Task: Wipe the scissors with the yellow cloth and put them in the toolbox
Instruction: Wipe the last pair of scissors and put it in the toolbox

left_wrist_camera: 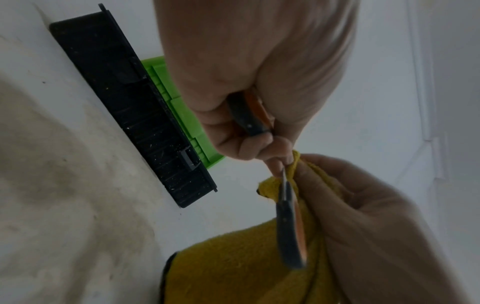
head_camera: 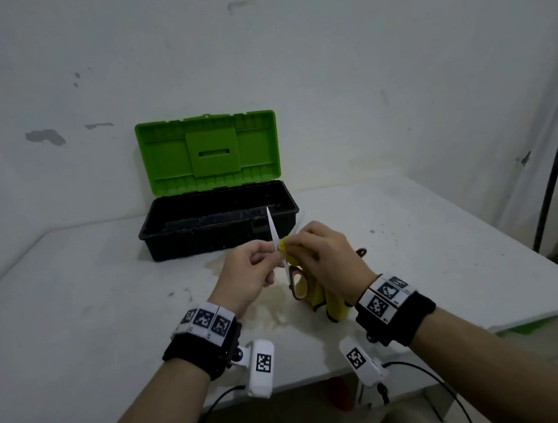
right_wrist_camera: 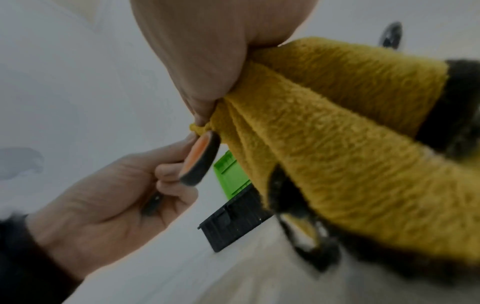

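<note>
While the left hand [head_camera: 248, 276] pinches the stiff, sharp scissors [head_camera: 274, 232] by the pivot above the table, the right hand [head_camera: 330, 257] squeezes the soft yellow cloth [head_camera: 286, 247] around one blade, near the open toolbox [head_camera: 219, 229].

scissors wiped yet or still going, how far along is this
Done: the toolbox stands open on the table, lid up, ready to receive them. In hand: the wipe itself. The left hand holds the scissors, blade pointing up, while the right hand pinches the cloth round them near the pivot. Left: finishing the wipe, then putting the scissors in the toolbox, where they are not yet.
</note>
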